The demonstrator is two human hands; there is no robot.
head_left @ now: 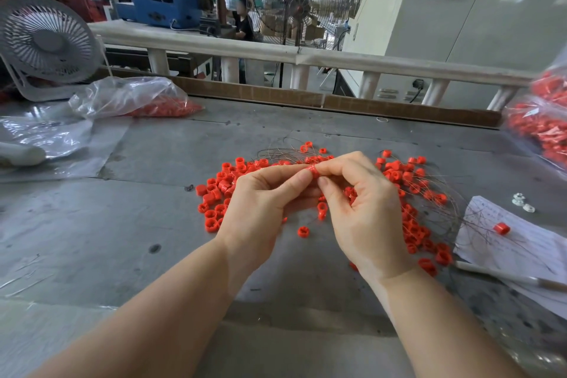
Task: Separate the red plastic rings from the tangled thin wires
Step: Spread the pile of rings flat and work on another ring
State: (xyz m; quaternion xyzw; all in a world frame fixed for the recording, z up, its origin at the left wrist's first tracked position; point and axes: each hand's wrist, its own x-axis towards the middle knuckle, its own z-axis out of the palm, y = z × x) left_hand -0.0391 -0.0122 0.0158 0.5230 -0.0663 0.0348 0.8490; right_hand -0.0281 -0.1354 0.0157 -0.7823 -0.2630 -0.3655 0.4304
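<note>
Both hands, left hand (260,202) and right hand (365,212), pinch 1 red ring (314,171)

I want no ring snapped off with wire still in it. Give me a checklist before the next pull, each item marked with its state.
1. Left hand pinches the red plastic ring: ok.
2. Right hand pinches the same ring: ok.
3. Ring free of the tangled thin wires: cannot tell.
4. Ring raised above the loose red ring pile: ok.
5. Grey tabletop has bare space for freed rings: ok.
</note>
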